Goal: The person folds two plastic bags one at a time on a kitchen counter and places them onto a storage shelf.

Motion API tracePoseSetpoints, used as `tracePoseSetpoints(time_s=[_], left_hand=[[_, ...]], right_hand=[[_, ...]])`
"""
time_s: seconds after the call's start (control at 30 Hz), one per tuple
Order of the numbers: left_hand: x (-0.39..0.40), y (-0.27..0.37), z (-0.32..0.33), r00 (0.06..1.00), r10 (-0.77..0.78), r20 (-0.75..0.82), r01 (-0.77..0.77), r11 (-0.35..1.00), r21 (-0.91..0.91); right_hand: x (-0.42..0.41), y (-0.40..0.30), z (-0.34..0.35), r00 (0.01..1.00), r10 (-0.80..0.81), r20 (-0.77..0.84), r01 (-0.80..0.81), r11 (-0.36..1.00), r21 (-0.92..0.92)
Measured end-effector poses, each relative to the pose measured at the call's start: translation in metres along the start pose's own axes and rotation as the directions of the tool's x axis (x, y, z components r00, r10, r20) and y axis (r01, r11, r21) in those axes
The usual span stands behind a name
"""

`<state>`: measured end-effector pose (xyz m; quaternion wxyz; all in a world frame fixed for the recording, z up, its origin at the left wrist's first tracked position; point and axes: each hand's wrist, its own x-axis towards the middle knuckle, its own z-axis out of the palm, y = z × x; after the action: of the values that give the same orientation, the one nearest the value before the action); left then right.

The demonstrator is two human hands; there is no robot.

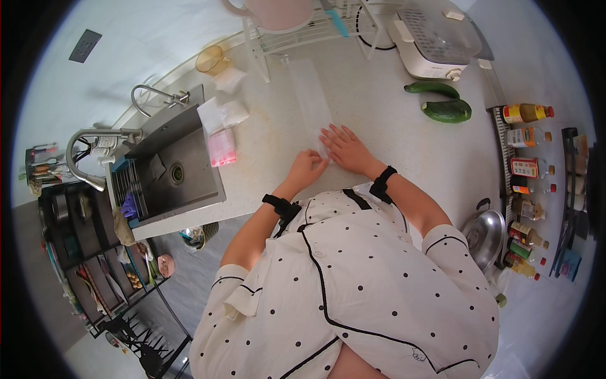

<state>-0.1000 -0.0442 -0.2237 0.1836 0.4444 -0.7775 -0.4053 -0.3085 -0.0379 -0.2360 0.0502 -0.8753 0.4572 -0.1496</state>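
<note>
A long strip of clear plastic film or bag [308, 92] lies on the pale countertop, running from near the white wire rack towards me. My left hand [307, 168] is at its near end, thumb and fingertips brought together on the plastic. Flat beside it, my right hand [347, 149] rests with fingers spread over the strip's near right edge. Two green vegetables, a slim cucumber [432, 89] and a thicker one [447, 111], lie at the right, apart from both hands. Plastic packets, one with a pink edge [222, 148], lie left of the hands beside the sink.
A steel sink [220, 189] with a tap [80, 163] is at the left. At the back stand an amber cup [209, 60], a wire rack [303, 43] with a pink pot [279, 14], and a white electric cooker [433, 59]. Bottles [525, 137] and a metal lid [487, 237] are at the right.
</note>
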Motion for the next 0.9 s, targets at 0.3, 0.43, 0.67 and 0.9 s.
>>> tracePoseSetpoints(time_s=[0.3,0.43,0.67,0.9], left_hand=[[-0.022,0.006,-0.023,0.978,0.166,0.129,-0.18,0.978,0.106],[-0.011,0.019,-0.026,0.965,0.262,0.031,-0.259,0.92,0.295],[0.007,0.005,-0.002,0.898,0.421,0.13,-0.427,0.757,0.495],[0.006,-0.01,0.006,0.852,0.482,0.203,-0.503,0.645,0.575]], right_hand=[[-0.003,0.005,0.009,0.999,-0.013,0.052,0.012,1.0,0.024],[-0.002,0.004,0.007,0.999,0.002,0.049,-0.006,0.998,0.069],[0.001,0.012,0.0,0.988,0.024,0.154,-0.064,0.964,0.258],[0.006,0.019,-0.022,0.974,0.037,0.223,-0.135,0.887,0.441]])
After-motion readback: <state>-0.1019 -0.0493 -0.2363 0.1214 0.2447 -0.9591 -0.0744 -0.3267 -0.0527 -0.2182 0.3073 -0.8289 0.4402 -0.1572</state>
